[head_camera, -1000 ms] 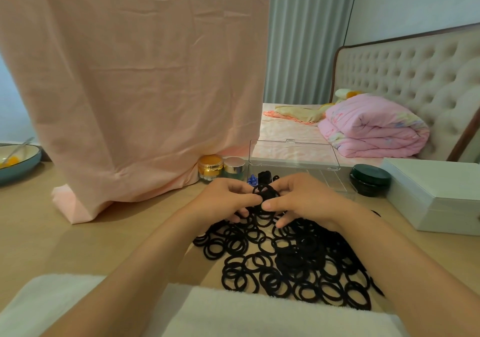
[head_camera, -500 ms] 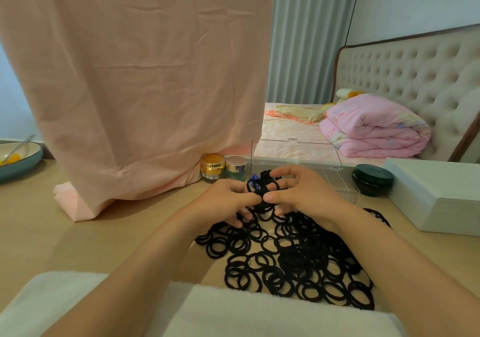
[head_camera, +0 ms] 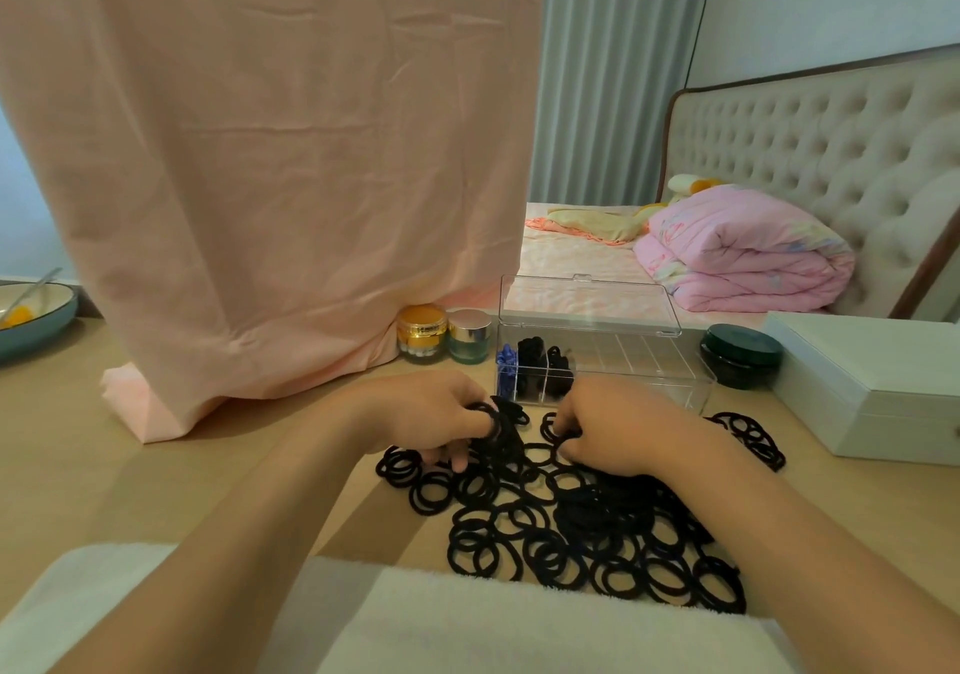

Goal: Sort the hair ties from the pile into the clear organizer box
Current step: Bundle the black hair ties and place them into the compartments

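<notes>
Bowl (head_camera: 36, 317) far left, holding something orange. Clear organizer box (head_camera: 644, 372), lid up: blue and black ties in left compartments. Left hand (head_camera: 431, 421) curled, black ties looped over fingers. Right hand (head_camera: 618, 426) pinching into pile of hair ties (head_camera: 571, 517) just before box.
</notes>
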Motion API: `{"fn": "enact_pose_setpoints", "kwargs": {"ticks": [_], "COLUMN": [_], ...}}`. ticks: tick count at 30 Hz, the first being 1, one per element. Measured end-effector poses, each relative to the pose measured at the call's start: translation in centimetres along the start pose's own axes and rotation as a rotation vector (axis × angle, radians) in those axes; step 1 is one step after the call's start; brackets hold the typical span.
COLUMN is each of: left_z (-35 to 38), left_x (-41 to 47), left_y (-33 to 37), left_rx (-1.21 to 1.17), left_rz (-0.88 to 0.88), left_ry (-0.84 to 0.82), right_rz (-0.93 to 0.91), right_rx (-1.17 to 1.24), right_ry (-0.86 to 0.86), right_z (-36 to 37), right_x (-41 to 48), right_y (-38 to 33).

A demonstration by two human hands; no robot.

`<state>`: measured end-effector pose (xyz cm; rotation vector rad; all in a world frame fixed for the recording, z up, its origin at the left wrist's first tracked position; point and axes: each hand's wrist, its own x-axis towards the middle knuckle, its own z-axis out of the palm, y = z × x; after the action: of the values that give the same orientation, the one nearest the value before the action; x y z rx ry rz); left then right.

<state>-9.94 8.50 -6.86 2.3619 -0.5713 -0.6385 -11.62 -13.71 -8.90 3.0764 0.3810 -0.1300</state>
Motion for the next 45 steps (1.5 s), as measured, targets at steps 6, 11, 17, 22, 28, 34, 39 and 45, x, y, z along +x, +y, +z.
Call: {"fn": "enact_pose_setpoints", "kwargs": {"ticks": [6, 11, 17, 22, 28, 34, 39, 45], "left_z": [0.1, 0.4, 1.4, 2.2, 1.8, 1.9, 1.7, 0.9], "left_x": [0.4, 1.0, 2.0, 2.1, 1.4, 1.5, 1.8, 2.2], "left_y": [-0.4, -0.5, 0.0, 0.6, 0.7, 0.6, -0.3, -1.4], "left_rx": [-0.133, -0.176, -0.238, -0.503, -0.788, -0.76, -0.674, -0.503], "left_rz": [0.061, 0.047, 0.025, 0.014, 0.058, 0.075, 0.016, -0.039], "left_ry": [0.123, 0.251, 0.517, 0.313, 0.066, 0.089, 0.188, 0.289], "right_rz": [-0.034, -0.017, -0.028, -0.035, 0.089, 0.095, 0.037, -0.07], "right_rx": [0.02, 0.439, 0.985, 1.177, 1.072, 0.948, 0.967, 0.658], "right_ry": [0.022, 0.068, 0.062, 0.048, 0.133, 0.215, 0.13, 0.094], "right_z": [-0.1, -1.9, -3.7, -3.1, -2.4, -2.1, -2.0, -2.5], "right_x": [-0.3, -0.9, -2.3, -2.0, -1.6, -1.3, -1.3, -1.4], "right_y": [0.1, 1.0, 0.2, -1.0, -1.4, -2.0, -1.6, -0.4]}}
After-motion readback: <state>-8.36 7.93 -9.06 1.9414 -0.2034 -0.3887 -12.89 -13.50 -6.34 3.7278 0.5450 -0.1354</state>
